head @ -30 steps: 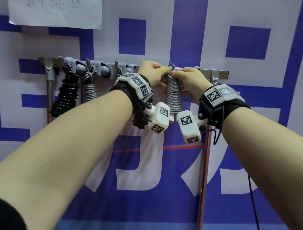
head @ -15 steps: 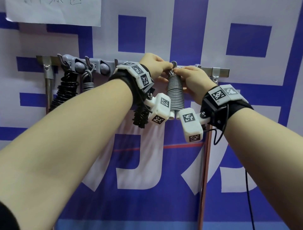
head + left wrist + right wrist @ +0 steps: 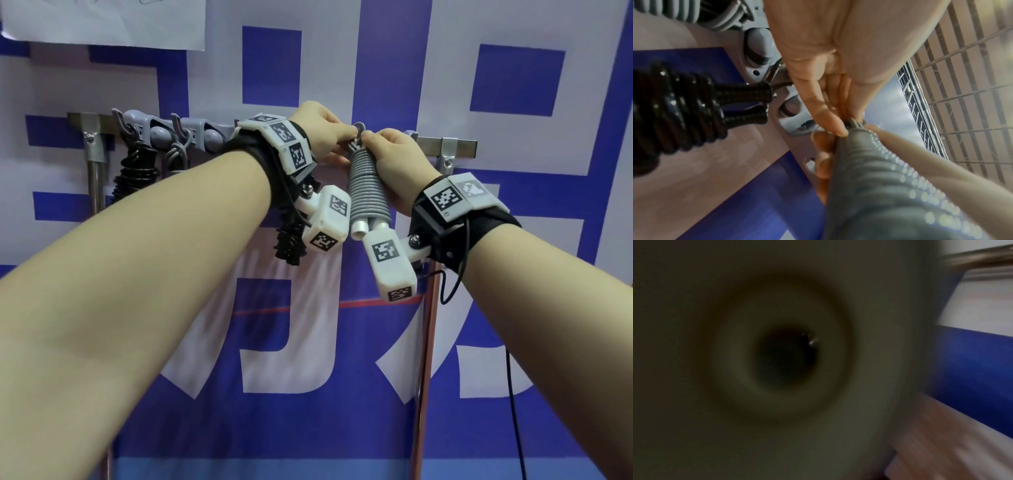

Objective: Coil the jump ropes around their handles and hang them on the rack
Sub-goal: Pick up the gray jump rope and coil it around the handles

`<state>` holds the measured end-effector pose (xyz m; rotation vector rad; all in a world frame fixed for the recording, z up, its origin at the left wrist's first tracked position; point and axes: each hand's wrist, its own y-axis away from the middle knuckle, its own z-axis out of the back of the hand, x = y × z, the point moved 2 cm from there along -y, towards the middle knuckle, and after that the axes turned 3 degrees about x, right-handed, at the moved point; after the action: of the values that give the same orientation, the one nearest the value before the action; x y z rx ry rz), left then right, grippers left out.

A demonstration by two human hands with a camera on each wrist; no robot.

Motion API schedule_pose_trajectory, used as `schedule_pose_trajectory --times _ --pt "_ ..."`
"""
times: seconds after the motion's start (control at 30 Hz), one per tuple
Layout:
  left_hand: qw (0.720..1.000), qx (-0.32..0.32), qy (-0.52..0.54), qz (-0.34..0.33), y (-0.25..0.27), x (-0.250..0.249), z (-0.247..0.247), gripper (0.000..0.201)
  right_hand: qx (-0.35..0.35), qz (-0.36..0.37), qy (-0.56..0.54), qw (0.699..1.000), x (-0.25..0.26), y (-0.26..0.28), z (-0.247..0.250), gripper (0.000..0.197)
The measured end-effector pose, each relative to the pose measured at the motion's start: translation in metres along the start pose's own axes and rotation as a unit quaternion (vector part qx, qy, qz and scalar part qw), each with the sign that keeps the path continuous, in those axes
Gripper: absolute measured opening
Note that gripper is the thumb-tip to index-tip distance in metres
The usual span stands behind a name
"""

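Hands meet at the top of a grey jump rope (image 3: 368, 192), coiled tightly round its two white-ended handles, as a person works to hang it on a wall rack (image 3: 455, 145). The left hand (image 3: 325, 132) pinches the small cord loop (image 3: 358, 127) at the top of the bundle between thumb and fingertip, while the right hand (image 3: 399, 161) wraps around the upper coils and steadies them against the rail. The bundle is held just in front of the rack's right half, right of centre, its handle ends pointing down beside the wrist cameras. Whether the loop has caught a hook cannot be told; the fingers hide that spot in the head view, and the right wrist view is filled by a blurred pale round shape with a dark centre. Further left, a black coiled rope (image 3: 135, 171) and another grey rope (image 3: 176, 154) already hang from grey hooks (image 3: 120, 118), and a third black bundle (image 3: 291, 243) shows behind the left wrist. The risk, by this reading, is release before the loop is seated: the bundle would drop and the coils could spring loose. Too slack a grip on the coils could likewise let the wraps slide down the handles.
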<state>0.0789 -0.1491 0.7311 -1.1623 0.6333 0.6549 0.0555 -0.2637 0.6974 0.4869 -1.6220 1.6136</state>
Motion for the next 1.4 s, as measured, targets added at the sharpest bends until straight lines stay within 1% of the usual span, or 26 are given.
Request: schedule_pose_trajectory --times 0.07,0.1,0.17,0.3,0.37,0.47,0.57,0.63,0.7,0.77,0.93,0.97,1.03,1.1,1.2,1.27,1.33,1.4 --pt "1.0 0.015 0.003 -0.009 0.0 0.002 -0.001 0.024 -0.005 0.008 0.033 0.999 -0.009 -0.013 0.003 0.031" --pt "1.0 0.015 0.001 -0.014 0.0 0.003 -0.001 0.024 -0.001 0.01 0.043 0.999 -0.015 -0.021 0.005 0.03" --pt "1.0 0.013 0.0 -0.023 0.0 0.003 -0.001 0.024 0.005 0.012 0.054 0.998 -0.009 -0.012 0.004 0.022" --pt "1.0 0.002 -0.011 -0.013 -0.004 0.003 -0.001 0.025 0.011 0.003 0.006 1.0 -0.003 -0.004 0.004 0.018" --pt "1.0 -0.003 -0.016 -0.001 -0.008 0.005 0.0 0.025 0.011 -0.001 0.006 1.0 -0.002 -0.008 0.004 0.015" --pt "1.0 -0.003 -0.02 0.017 -0.011 0.006 0.001 0.026 0.024 -0.007 -0.006 1.0 -0.003 -0.013 0.005 0.015" --pt "1.0 -0.008 -0.017 0.023 -0.01 0.007 0.001 0.028 0.017 -0.002 0.044 0.999 -0.009 -0.021 0.005 0.023" --pt "0.999 -0.008 -0.025 0.019 -0.007 0.006 -0.002 0.028 0.028 -0.013 0.064 0.997 -0.012 -0.021 0.004 0.02" --pt "0.999 -0.004 -0.042 0.018 -0.005 0.009 -0.005 0.028 0.024 -0.029 0.087 0.995 -0.018 -0.02 0.003 0.027" --pt "0.999 -0.002 -0.048 0.014 -0.004 0.014 -0.008 0.029 0.018 -0.031 0.098 0.995 -0.027 -0.017 0.003 0.032" --pt "0.998 0.0 -0.061 0.017 -0.005 0.02 -0.006 0.019 0.017 0.012 0.178 0.984 -0.048 -0.015 0.006 0.032" --pt "0.997 -0.003 -0.074 0.017 -0.004 0.021 -0.004 0.019 0.022 0.021 0.184 0.982 -0.05 -0.013 0.008 0.031" --pt "0.996 -0.017 -0.09 0.017 0.0 0.022 -0.002 0.018 0.034 0.016 0.169 0.985 -0.054 -0.007 0.01 0.026" --pt "0.997 -0.008 -0.068 0.026 0.008 0.024 -0.002 0.016 0.057 -0.001 0.154 0.986 -0.053 0.001 0.008 0.031" --pt "0.999 0.019 -0.022 0.026 0.026 0.024 -0.001 0.016 0.055 -0.015 0.186 0.981 -0.05 0.01 0.003 0.038" --pt "0.999 0.02 -0.019 0.025 0.042 0.024 0.001 0.017 0.053 -0.047 0.201 0.977 -0.047 0.022 0.001 0.047" --pt "0.999 0.011 -0.024 0.037 0.062 0.026 0.005 0.016 0.053 -0.08 0.246 0.964 -0.051 0.038 0.0 0.062" --pt "0.998 0.014 -0.031 0.058 0.085 0.033 0.008 0.014 0.05 -0.104 0.285 0.952 -0.056 0.063 -0.004 0.062"
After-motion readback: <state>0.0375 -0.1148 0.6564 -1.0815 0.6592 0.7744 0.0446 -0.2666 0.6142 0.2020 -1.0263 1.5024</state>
